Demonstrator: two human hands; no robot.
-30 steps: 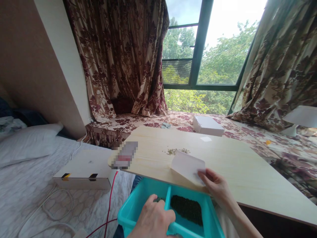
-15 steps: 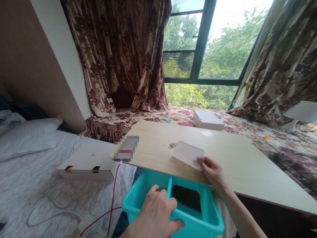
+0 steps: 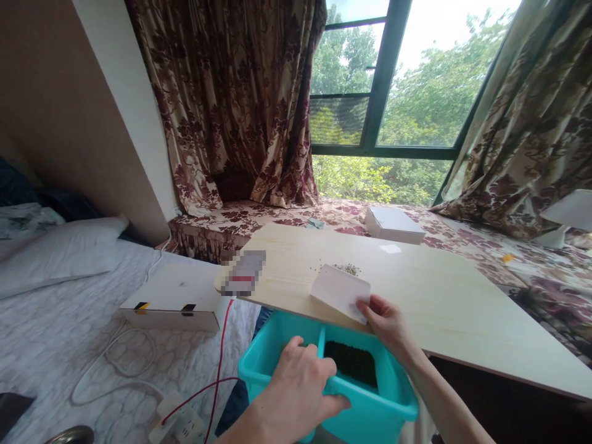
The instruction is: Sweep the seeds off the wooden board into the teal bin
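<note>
My right hand (image 3: 382, 319) pinches a white card (image 3: 340, 291) by its near right corner, low over the pale wooden board (image 3: 430, 290). Just behind the card's far edge lies a small heap of greenish-brown grains (image 3: 349, 269), with a few strays to its left. Below the board's near edge is a turquoise two-compartment bin (image 3: 365, 414). My left hand (image 3: 303, 382) grips its near rim by the divider, fingers curled over into the left side. Dark granular stuff (image 3: 354, 362) covers the floor of the right compartment. My hand hides much of the left one.
A pixelated phone-like object (image 3: 245, 271) with a red cable (image 3: 221, 364) sits at the board's left end. A white box (image 3: 173, 296) and a power strip (image 3: 182, 416) lie on the bed. Another white box (image 3: 395, 225) stands on the window ledge.
The card has moved left and nearer to me. The grains, earlier off its left edge, now lie behind its far edge. My left hand keeps its hold on the bin.
</note>
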